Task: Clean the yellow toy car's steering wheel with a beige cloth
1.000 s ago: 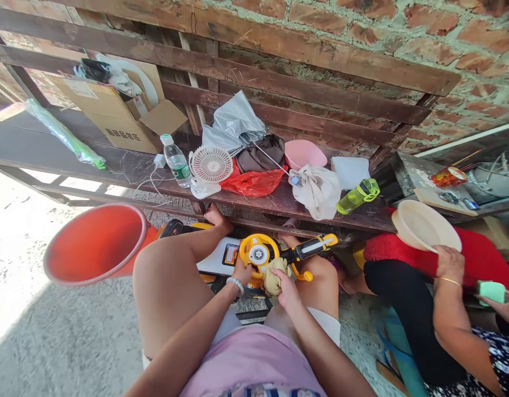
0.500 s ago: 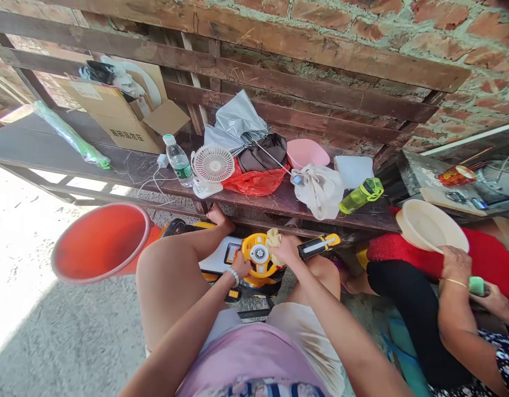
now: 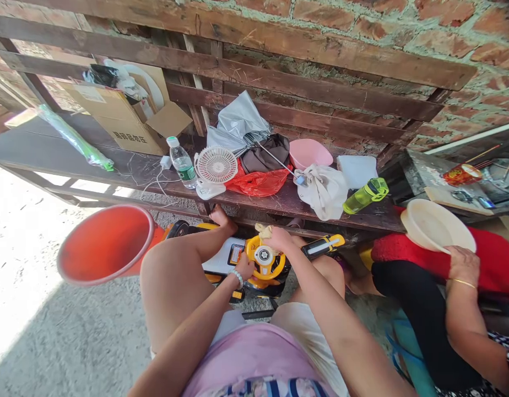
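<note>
The left grip [image 3: 245,267] is laid on the rim of a yellow toy steering wheel [image 3: 265,263], though whether it is clenched cannot be told. The right grip [image 3: 278,239] is clenched on one crumpled beige cloth [image 3: 263,230], which is held just above the wheel's top rim, extending leftward from that grip along its long axis, with the right grip nearer. Beyond the wheel, a wooden tabletop [image 3: 353,220] bears one water bottle [image 3: 182,162], one small fan [image 3: 216,165], one pink bowl [image 3: 310,153] and one green flask [image 3: 365,196].
</note>
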The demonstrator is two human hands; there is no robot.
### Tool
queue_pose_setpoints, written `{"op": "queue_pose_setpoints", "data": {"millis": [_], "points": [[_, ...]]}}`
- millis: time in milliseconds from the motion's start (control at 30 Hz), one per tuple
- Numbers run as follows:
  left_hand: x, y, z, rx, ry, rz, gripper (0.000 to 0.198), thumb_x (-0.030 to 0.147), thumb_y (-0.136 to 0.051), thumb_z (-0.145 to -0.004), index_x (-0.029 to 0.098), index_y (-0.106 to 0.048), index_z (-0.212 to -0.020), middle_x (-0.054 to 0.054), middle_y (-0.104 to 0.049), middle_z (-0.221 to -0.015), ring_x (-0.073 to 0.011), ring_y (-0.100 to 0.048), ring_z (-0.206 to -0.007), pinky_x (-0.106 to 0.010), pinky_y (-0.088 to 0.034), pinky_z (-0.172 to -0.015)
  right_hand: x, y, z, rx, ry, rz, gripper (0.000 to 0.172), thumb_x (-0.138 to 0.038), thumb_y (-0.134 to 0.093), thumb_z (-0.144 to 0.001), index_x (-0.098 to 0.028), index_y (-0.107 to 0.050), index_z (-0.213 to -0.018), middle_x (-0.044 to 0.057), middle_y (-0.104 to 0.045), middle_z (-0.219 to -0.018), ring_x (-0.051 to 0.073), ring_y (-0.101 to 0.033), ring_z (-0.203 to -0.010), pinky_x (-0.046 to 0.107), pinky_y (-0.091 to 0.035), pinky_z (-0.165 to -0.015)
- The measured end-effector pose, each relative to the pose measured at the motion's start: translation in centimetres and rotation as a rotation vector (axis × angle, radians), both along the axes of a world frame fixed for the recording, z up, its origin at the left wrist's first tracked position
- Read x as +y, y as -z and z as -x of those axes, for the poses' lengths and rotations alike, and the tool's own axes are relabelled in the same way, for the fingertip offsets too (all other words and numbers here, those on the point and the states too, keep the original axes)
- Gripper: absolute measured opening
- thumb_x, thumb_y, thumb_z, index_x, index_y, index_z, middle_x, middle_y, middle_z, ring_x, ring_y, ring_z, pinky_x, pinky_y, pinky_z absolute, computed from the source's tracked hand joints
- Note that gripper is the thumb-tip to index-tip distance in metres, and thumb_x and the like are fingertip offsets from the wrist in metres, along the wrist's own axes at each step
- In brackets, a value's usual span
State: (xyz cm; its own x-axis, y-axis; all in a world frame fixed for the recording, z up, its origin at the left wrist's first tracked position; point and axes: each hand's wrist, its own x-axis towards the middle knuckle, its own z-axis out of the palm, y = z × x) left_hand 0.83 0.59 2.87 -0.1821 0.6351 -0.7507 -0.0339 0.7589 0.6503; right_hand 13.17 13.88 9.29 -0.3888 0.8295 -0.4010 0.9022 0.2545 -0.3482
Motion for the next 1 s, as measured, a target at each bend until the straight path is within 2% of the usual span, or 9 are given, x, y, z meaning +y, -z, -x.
{"op": "queue_pose_setpoints", "data": {"millis": [167,300,400,467,533,633,733,867,1000], "points": [[-0.1,0.3,-0.3,0.022,-0.008,-0.015,0.035,0.018,-0.061,-0.095,0.016,-0.048,-0.127,0.005,-0.059,-0.066,-0.0184,-0.068,-0.062,-0.037,-0.066,-0.063,-6.0,2.9,-5.9,0.282,0.401,0.021,0.036,-0.031,-0.075,-0.075,-0.022,-0.075,-0.111,0.009,-0.079,-0.105,0.027,-0.071,-0.097,0.030,-0.050,-0.081],[0.1,0.4,0.3,0.022,0.027,-0.003,0.037,0.021,-0.066,-0.094,0.016,-0.049,-0.126,0.004,-0.063,-0.068,-0.0190,-0.068,-0.058,-0.038,-0.065,-0.064,-12.7,6.0,-9.1,0.550,0.662,0.306,0.029,-0.030,-0.065,-0.077,-0.020,-0.076,-0.102,0.007,-0.078,-0.098,0.028,-0.072,-0.091,0.034,-0.056,-0.076],[0.4,0.6,0.9,0.021,0.082,0.012,0.035,0.021,-0.066,-0.094,0.017,-0.051,-0.125,0.003,-0.065,-0.067,-0.0186,-0.067,-0.054,-0.036,-0.064,-0.064,-15.5,7.3,-10.4,0.433,0.548,0.104,0.052,-0.025,-0.066,-0.073,-0.020,-0.072,-0.125,0.012,-0.074,-0.121,0.033,-0.068,-0.112,0.044,-0.056,-0.097],[0.6,0.8,1.1,0.021,0.108,0.012,0.033,0.020,-0.064,-0.094,0.016,-0.051,-0.124,0.004,-0.065,-0.067,-0.0183,-0.067,-0.054,-0.035,-0.064,-0.063,-15.7,7.5,-10.8,0.310,0.397,-0.138,0.071,-0.022,-0.065,-0.075,-0.020,-0.060,-0.146,0.015,-0.059,-0.149,0.037,-0.054,-0.136,0.051,-0.045,-0.115],[0.6,0.9,1.2,0.024,0.112,0.001,0.032,0.017,-0.063,-0.095,0.016,-0.050,-0.124,0.003,-0.067,-0.068,-0.0180,-0.067,-0.056,-0.033,-0.063,-0.061,-15.2,7.7,-10.6,0.195,0.268,-0.271,0.078,-0.017,-0.059,-0.081,-0.020,-0.049,-0.157,0.015,-0.043,-0.165,0.038,-0.039,-0.149,0.056,-0.034,-0.122],[0.4,1.1,1.1,0.031,0.109,-0.022,0.031,0.016,-0.061,-0.096,0.016,-0.049,-0.124,0.003,-0.067,-0.070,-0.0169,-0.068,-0.058,-0.030,-0.061,-0.058,-14.2,8.5,-9.5,0.091,0.168,-0.275,0.072,-0.009,-0.047,-0.086,-0.019,-0.049,-0.158,0.016,-0.038,-0.169,0.040,-0.034,-0.153,0.063,-0.029,-0.123],[0.2,1.2,1.0,0.040,0.100,-0.048,0.030,0.017,-0.062,-0.097,0.017,-0.048,-0.124,0.004,-0.066,-0.069,-0.0144,-0.066,-0.057,-0.026,-0.059,-0.056,-14.4,10.2,-8.0,0.075,0.157,-0.255,0.065,-0.008,-0.044,-0.090,-0.017,-0.056,-0.153,0.018,-0.043,-0.166,0.042,-0.031,-0.154,0.067,-0.023,-0.123],[0.1,1.3,0.9,0.053,0.088,-0.064,0.025,0.018,-0.064,-0.098,0.016,-0.050,-0.119,0.003,-0.066,-0.071,-0.0134,-0.065,-0.056,-0.025,-0.058,-0.054,-15.9,12.5,-6.1,0.235,0.039,-0.143,0.064,-0.007,-0.054,-0.087,-0.029,-0.064,-0.146,0.010,-0.059,-0.154,0.034,-0.036,-0.154,0.060,-0.017,-0.129],[0.1,1.4,0.9,0.067,0.086,-0.064,0.020,0.017,-0.062,-0.099,0.016,-0.049,-0.114,0.003,-0.065,-0.070,-0.0121,-0.063,-0.052,-0.024,-0.056,-0.051,-16.3,13.5,-5.3,0.399,-0.012,-0.078,0.065,-0.004,-0.057,-0.085,-0.035,-0.067,-0.142,0.005,-0.061,-0.153,0.032,-0.040,-0.153,0.057,-0.020,-0.129]]}}
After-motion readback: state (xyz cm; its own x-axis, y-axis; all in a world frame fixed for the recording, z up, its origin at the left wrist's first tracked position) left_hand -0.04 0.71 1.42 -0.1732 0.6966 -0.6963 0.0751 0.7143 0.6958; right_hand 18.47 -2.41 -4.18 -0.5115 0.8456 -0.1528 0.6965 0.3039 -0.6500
